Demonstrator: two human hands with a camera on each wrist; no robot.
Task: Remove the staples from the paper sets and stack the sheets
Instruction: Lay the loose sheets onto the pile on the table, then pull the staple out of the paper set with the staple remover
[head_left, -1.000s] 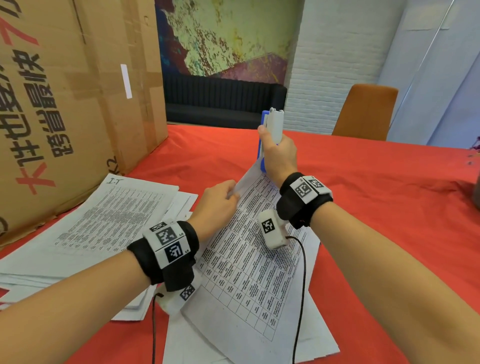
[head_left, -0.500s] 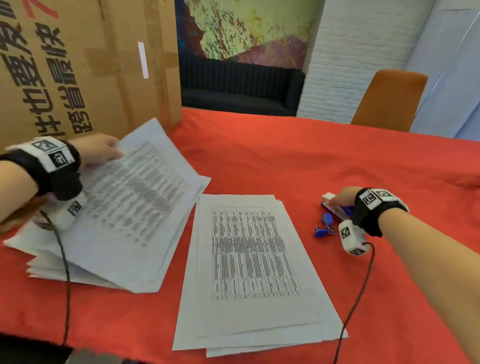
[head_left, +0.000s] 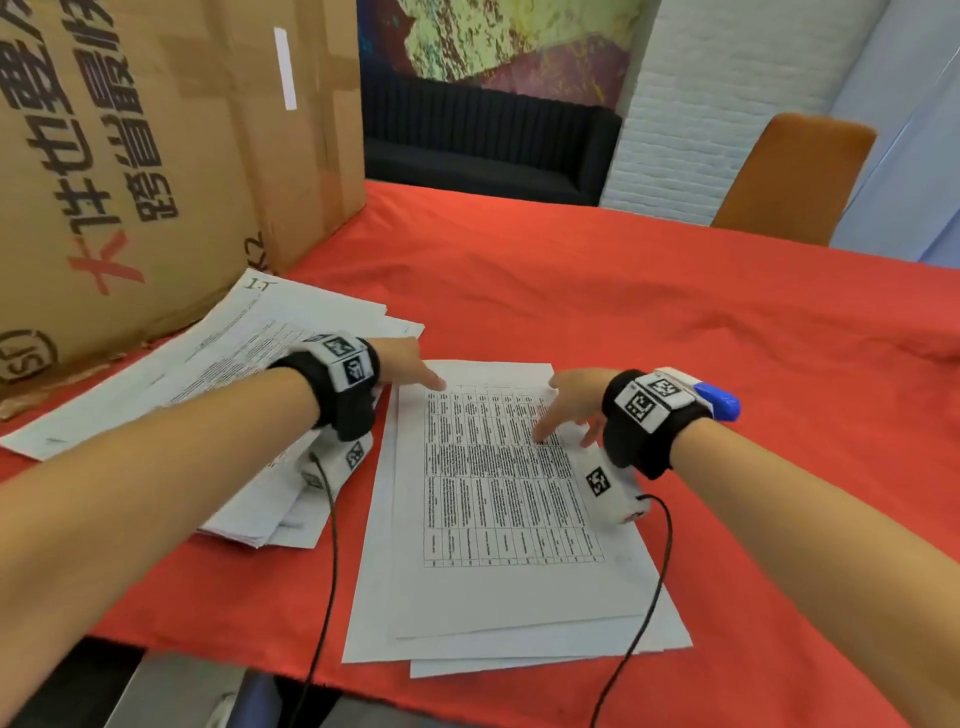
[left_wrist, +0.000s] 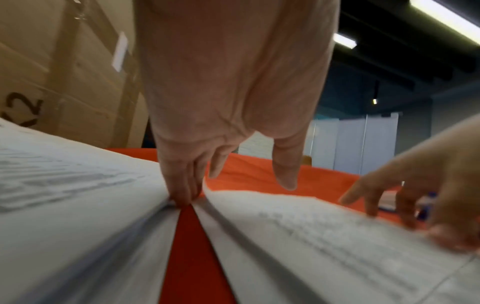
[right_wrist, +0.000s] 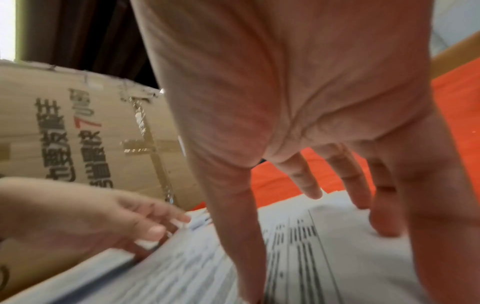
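A paper set printed with a table (head_left: 498, 587) lies on top of more sheets in the middle of the red tablecloth. My left hand (head_left: 421, 371) reaches with straight fingers to its top left corner; its fingertips (left_wrist: 182, 193) touch down in the gap between this set and the loose pile of sheets (head_left: 218, 364) on the left. My right hand (head_left: 558, 415) rests on the set's upper right part, fingers spread, fingertips (right_wrist: 381, 228) pressing on the paper. Neither hand holds anything. A blue and white staple remover (head_left: 717, 402) lies on the cloth just behind my right wrist.
A big cardboard box (head_left: 156, 156) stands at the left, right behind the loose pile. An orange chair (head_left: 789, 176) stands at the table's far side. Red cloth (head_left: 623, 291) stretches beyond and to the right of the papers. The table's near edge runs under the centre sheets.
My right hand held the staple remover at a lifted set's corner, then laid it on the cloth. My left hand put sheets on the left pile. Both hands have come to the centre set.
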